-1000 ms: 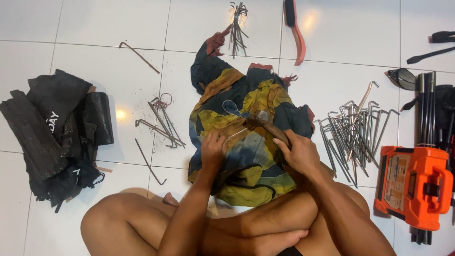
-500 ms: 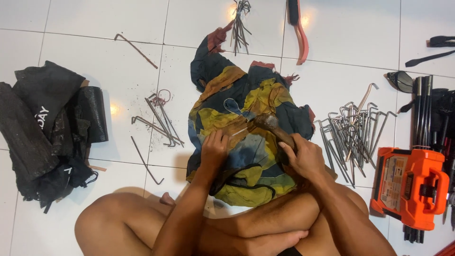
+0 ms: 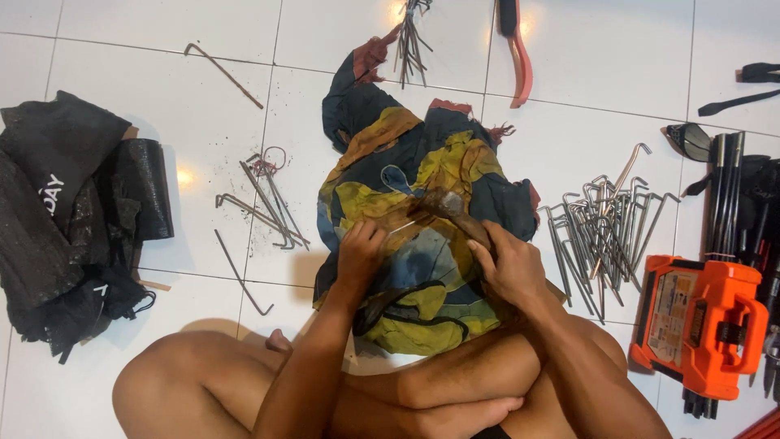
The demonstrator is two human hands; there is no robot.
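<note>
A thin metal stake (image 3: 400,231) lies across the crumpled yellow and dark blue cloth (image 3: 422,268) spread on the white tiled floor (image 3: 609,73), roughly midway between the floor's left and right edges as seen. The left hand (image 3: 360,254) rests on the cloth with its fingers curled narrow, pinching the near end of the stake and pressing it down. The right hand (image 3: 505,264) is closed around the wooden handle of a rusty hammer (image 3: 455,213), whose head sits just over the far end of the stake; whether it touches cannot be told. Both forearms reach forward from the person's crossed bare legs (image 3: 390,382), the left one nearly straight, the right one angled inward, wrist bent toward the cloth. To the right of the cloth lies a heap of hooked grey stakes (image 3: 605,228), and beyond it, near the floor's right edge, an orange tool case (image 3: 703,325) beside a bundle of dark poles (image 3: 727,195). To the left of the cloth are a few bent rusty stakes (image 3: 264,199), then black fabric (image 3: 73,211) bunched at the left edge. Near the far edge lie more thin rods (image 3: 410,36) and a red-handled tool (image 3: 518,57).
</note>
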